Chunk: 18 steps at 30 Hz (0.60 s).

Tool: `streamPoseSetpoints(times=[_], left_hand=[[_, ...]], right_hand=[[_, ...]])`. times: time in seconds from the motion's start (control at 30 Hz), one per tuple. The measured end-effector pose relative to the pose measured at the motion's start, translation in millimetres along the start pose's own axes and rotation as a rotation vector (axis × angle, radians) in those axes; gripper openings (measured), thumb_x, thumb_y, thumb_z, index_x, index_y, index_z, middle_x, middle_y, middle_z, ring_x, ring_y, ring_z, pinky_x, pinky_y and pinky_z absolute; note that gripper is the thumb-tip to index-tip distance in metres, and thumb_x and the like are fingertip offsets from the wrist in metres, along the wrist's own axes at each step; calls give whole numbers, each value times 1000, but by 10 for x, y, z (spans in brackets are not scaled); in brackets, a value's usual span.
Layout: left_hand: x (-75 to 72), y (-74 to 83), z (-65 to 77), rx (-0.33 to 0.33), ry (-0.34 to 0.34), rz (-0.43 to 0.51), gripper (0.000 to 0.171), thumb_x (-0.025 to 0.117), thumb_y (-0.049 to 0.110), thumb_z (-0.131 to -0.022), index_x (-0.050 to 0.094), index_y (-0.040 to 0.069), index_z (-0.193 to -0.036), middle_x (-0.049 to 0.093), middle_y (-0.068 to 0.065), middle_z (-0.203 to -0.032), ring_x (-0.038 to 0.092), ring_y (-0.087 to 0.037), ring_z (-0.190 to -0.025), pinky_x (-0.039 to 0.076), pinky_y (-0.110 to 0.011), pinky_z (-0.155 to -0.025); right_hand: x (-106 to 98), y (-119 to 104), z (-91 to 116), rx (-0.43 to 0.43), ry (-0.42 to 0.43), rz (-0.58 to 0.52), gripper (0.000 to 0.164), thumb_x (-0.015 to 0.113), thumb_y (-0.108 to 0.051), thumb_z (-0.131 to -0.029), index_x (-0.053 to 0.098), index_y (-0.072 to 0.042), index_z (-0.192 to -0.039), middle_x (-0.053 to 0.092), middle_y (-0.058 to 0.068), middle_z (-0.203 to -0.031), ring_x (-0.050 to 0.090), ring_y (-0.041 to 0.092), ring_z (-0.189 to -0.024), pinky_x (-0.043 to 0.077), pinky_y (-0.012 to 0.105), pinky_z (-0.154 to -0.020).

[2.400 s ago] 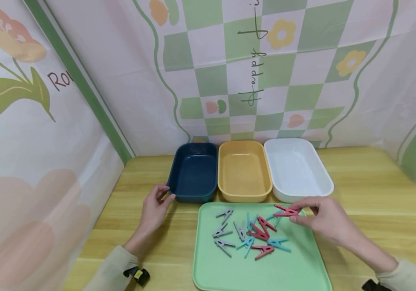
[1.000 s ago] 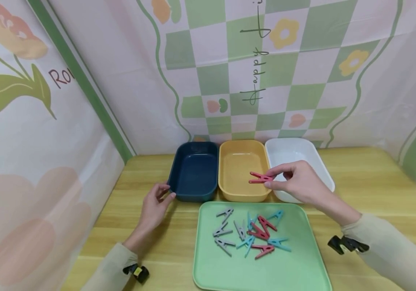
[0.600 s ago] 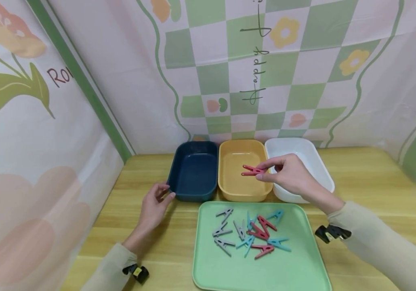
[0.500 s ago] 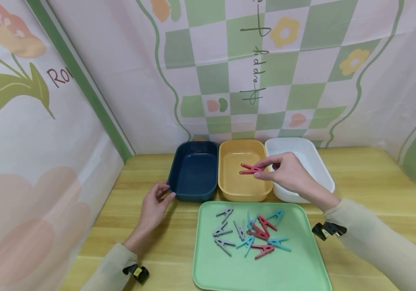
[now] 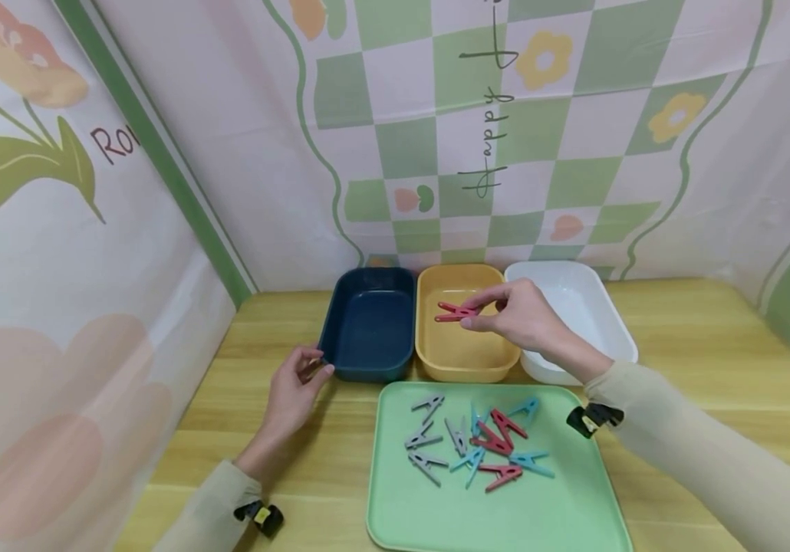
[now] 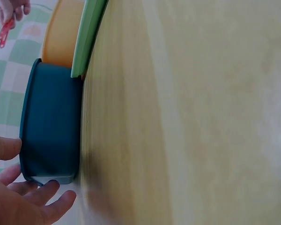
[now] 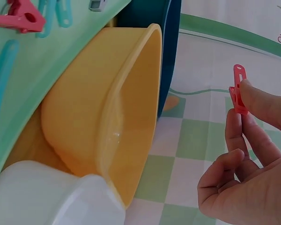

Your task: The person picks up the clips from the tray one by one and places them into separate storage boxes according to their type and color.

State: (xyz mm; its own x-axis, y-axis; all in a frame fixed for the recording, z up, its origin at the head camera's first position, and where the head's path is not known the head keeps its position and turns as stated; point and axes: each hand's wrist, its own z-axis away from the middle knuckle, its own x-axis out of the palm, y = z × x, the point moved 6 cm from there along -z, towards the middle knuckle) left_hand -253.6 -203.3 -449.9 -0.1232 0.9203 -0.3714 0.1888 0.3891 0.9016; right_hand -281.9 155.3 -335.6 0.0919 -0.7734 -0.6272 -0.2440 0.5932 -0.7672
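My right hand pinches a red clothespin between thumb and fingers, above the yellow bin. In the right wrist view the clothespin stands upright between thumb and fingertips, well clear of the yellow bin. My left hand rests at the near left corner of the dark blue bin. Thumb and loosely spread fingers lie at its rim in the left wrist view, around the blue corner. Red clothespins, grey clothespins and light blue clothespins lie on the green tray.
A white bin stands right of the yellow one, the three bins side by side along the back. The green tray lies directly in front of them on the wooden table. A patterned cloth hangs behind.
My right hand has carried the red clothespin from over the tray's back right, up and leftward past the white bin, to above the yellow bin. The left hand has stayed at the blue bin.
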Motion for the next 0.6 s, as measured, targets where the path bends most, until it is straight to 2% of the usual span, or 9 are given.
streamPoseSetpoints(times=[0.17,0.33,0.47,0.6], left_hand=[[4,-20,-2,3,4,7,23,73,2,-99,63,0,-120,56,-22,-150,63,-39,-127,54,-47,-104],[2,-24,-1,-4,2,10,23,73,2,-99,63,1,-120,56,-21,-150,63,-38,-128,54,-48,-104],[-4,-21,-5,-3,1,-11,24,73,4,-99,64,3,-120,57,-20,-150,64,-37,-127,54,-48,-104],[-7,-23,-15,2,-4,-7,24,73,4,-99,64,2,-121,57,-20,-149,63,-38,-128,54,-49,-104]], right_hand=[[67,-61,-83,-24,-2,14,20,88,-19,-88,83,-6,-102,75,6,-91,45,27,-73,32,35,-64],[155,-125,-167,-41,-3,-18,20,89,-17,-87,84,-6,-102,78,7,-100,47,27,-76,34,33,-65],[235,-203,-236,-89,1,-40,17,90,-14,-85,84,-8,-100,79,5,-96,47,27,-70,33,31,-62],[305,-287,-302,-128,6,-30,16,91,-14,-84,85,-10,-98,79,0,-90,50,27,-71,35,32,-63]])
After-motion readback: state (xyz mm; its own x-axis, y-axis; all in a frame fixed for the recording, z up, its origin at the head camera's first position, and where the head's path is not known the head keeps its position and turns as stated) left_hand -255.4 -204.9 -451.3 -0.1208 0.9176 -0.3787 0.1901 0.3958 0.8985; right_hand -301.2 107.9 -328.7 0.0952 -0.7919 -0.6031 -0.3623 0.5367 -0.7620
